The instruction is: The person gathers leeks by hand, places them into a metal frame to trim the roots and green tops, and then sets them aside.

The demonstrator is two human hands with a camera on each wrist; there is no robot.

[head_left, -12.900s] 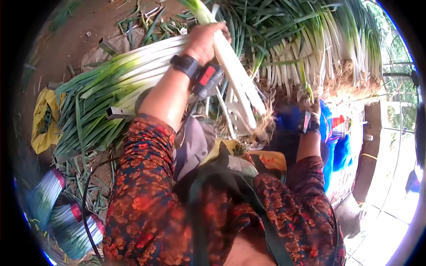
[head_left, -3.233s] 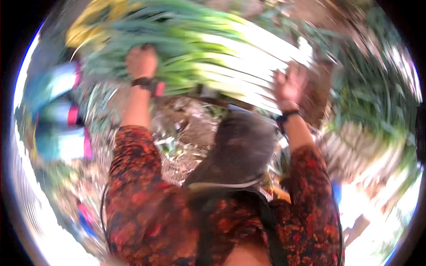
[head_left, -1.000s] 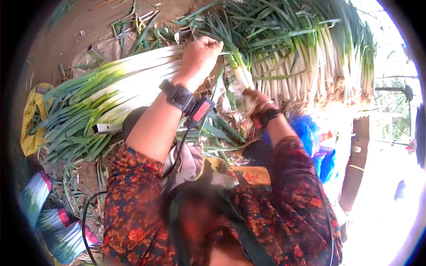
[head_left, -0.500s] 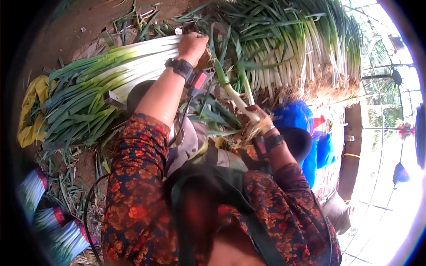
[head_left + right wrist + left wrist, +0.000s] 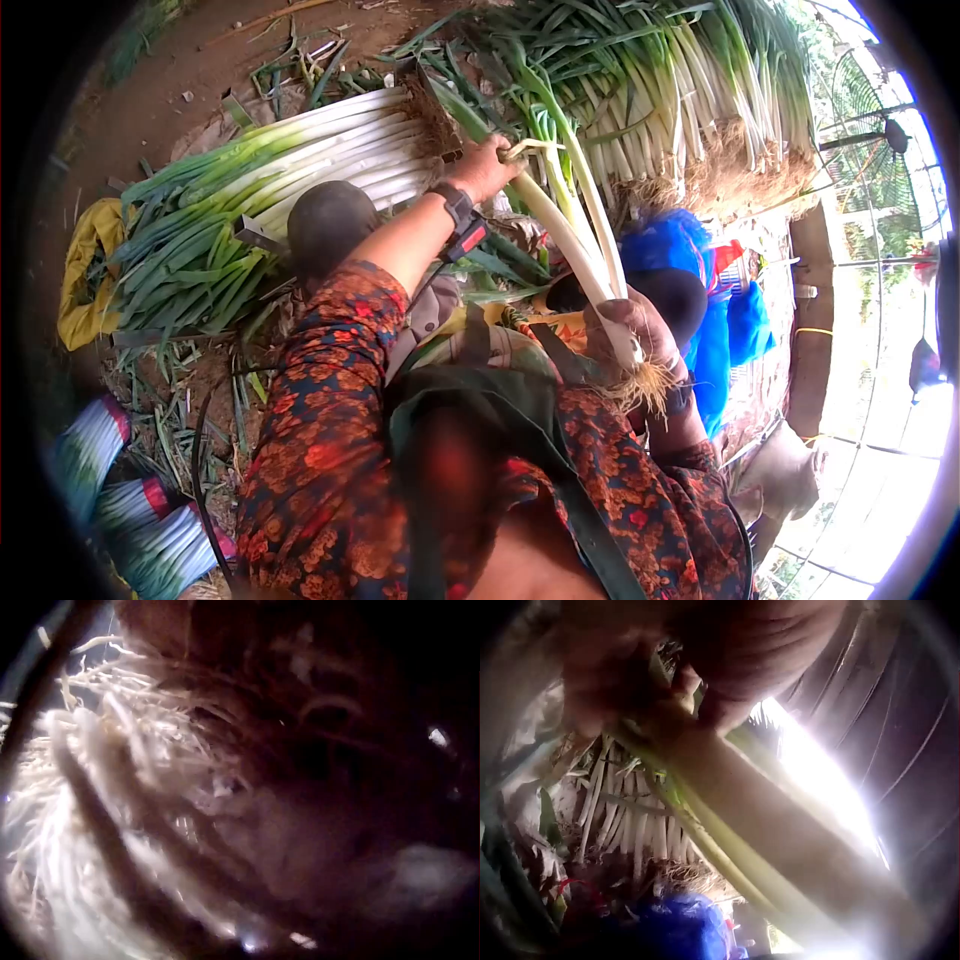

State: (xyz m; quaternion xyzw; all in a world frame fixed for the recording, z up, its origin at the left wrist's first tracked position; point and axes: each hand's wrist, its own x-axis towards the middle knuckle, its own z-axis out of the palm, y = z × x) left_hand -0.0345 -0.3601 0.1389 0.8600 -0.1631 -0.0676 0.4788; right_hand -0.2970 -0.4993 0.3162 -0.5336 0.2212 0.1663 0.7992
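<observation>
My right hand (image 5: 652,328) grips several leeks by their white root ends, low at the centre right of the head view. Their stringy roots (image 5: 640,385) stick out below that hand and fill the left of the right wrist view, where the rest is dark. Up the stems, my left hand (image 5: 485,168) holds the thickest leek (image 5: 550,218) near where white turns green. A pale strip of leaf (image 5: 532,147) curls out beside its fingertips. In the left wrist view, the thick stem (image 5: 772,825) slants down right from the fingers, with a thinner leek alongside.
Left of the hands, a pile of leeks (image 5: 290,150) lies between metal posts (image 5: 258,232). A big heap of rooted leeks (image 5: 700,90) spreads at the upper right. Tied bundles (image 5: 85,440) lie lower left, near a yellow bag (image 5: 85,315). Blue plastic (image 5: 712,375) is at right.
Seconds ago both hands were on the left pile. Since half a second ago, my left hand has come right from the pile's edge onto the leeks, and my right hand has drawn their root ends down right.
</observation>
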